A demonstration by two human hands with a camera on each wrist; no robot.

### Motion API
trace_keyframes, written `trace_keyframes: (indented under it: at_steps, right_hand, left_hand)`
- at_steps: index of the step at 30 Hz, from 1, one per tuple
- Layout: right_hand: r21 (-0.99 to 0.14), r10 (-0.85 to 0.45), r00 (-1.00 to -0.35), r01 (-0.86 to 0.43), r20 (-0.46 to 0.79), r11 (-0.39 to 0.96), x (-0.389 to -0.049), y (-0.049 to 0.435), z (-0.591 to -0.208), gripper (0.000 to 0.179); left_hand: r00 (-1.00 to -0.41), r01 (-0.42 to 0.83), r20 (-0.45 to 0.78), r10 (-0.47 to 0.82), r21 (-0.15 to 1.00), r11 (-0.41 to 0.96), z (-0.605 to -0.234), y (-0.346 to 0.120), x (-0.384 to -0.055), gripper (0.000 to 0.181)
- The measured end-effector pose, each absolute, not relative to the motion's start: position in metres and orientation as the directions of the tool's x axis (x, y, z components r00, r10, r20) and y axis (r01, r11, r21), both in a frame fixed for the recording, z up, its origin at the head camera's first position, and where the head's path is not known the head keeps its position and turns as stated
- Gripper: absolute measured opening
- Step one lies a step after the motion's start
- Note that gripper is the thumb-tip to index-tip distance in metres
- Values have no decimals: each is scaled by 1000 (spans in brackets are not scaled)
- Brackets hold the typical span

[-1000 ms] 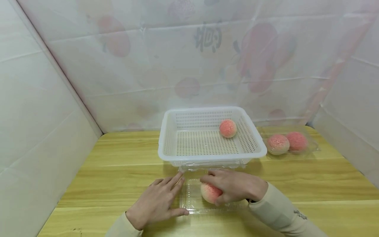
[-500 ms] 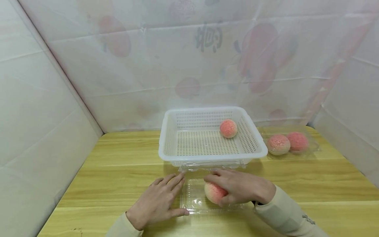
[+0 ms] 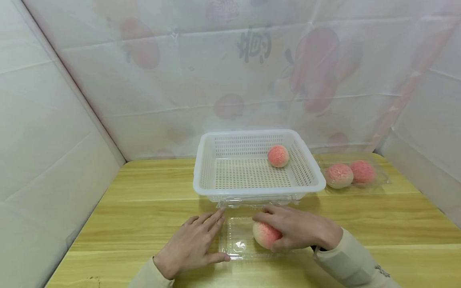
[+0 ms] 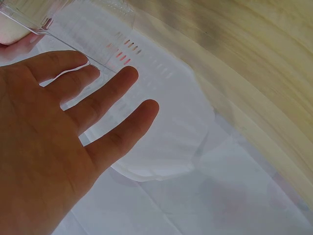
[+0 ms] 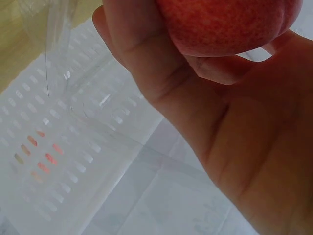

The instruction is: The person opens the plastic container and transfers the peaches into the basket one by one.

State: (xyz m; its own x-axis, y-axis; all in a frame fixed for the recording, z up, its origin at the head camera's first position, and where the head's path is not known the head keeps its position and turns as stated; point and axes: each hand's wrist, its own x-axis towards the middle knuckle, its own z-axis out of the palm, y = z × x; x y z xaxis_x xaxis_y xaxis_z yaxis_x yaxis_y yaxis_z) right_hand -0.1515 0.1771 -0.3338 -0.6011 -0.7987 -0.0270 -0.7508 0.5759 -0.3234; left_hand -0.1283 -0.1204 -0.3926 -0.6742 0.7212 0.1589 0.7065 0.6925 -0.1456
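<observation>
A clear plastic clamshell box (image 3: pixel 239 236) lies with its lid up in front of the white basket (image 3: pixel 252 191). In its right half sits a pink and cream peach (image 3: pixel 264 236), which my right hand (image 3: pixel 300 228) holds from the right with curled fingers. The right wrist view shows the peach (image 5: pixel 234 24) red against the fingers. My left hand (image 3: pixel 194 242) lies at the box's left edge, fingers spread and nearly straight, fingertips and thumb touching the plastic. That hand (image 4: pixel 63 117) holds nothing in the left wrist view.
Another peach (image 3: pixel 278 156) rests in the basket's right side. At the back right of the wooden table (image 3: pixel 151 200) stands a second clear box (image 3: pixel 379 176) with two peaches (image 3: pixel 338 176) in it. Fabric walls (image 3: pixel 173 80) enclose the back and sides.
My right hand has slid to the right with the peach, across the box. The left hand has stayed where it was.
</observation>
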Motion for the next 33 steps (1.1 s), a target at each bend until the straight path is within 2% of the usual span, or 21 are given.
trace_keyframes:
  at_steps: [16, 33]
  right_hand:
    - [-301, -806, -592, -769, 0, 565, -147, 189, -331, 65]
    - [-305, -769, -639, -729, -21, 613, -142, 207, -332, 70]
  left_hand:
    - [-676, 706, 154, 720, -145, 694, -393, -121, -128, 86]
    - [-679, 703, 150, 719, -149, 695, -393, -120, -128, 86]
